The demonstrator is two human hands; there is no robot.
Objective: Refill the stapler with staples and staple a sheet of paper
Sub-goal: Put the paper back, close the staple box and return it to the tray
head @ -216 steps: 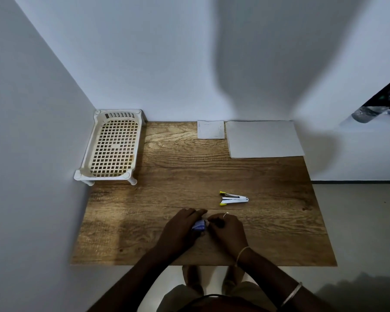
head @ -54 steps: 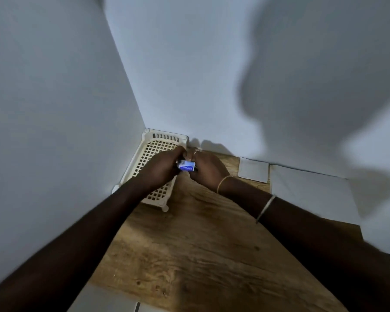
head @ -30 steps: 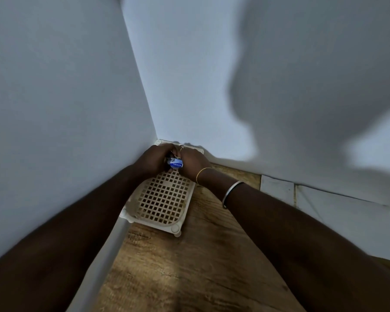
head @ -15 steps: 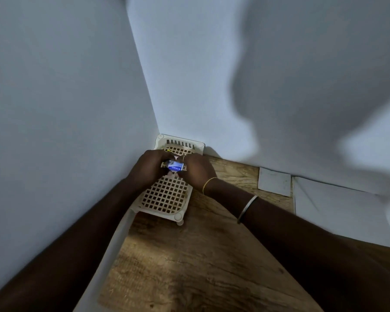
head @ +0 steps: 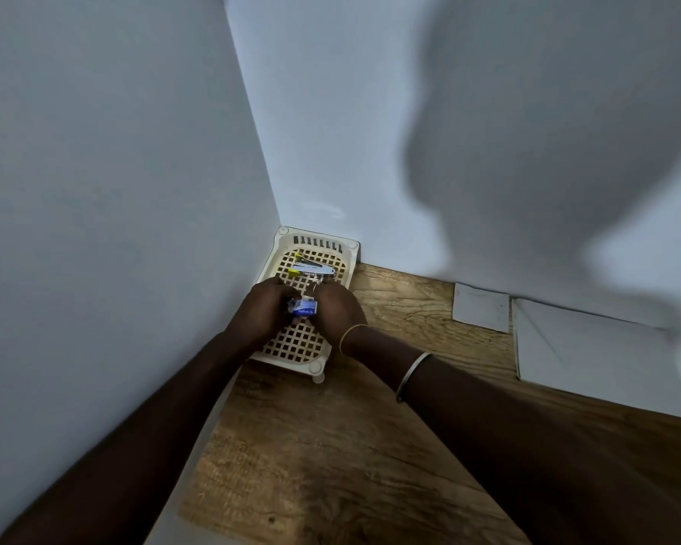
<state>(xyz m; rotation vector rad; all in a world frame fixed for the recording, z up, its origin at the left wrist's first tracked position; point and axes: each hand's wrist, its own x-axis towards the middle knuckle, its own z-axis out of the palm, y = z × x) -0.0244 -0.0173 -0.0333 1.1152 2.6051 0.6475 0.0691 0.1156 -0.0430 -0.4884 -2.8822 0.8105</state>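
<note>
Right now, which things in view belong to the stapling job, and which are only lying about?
For the job:
- white and yellow stapler lying in the tray
- small blue staple box, held between left hand and right hand
- white paper sheets

Lying about:
- cream plastic lattice tray
- small white card

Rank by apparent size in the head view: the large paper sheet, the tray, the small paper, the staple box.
1. large paper sheet
2. tray
3. small paper
4. staple box, partly covered by both hands
</note>
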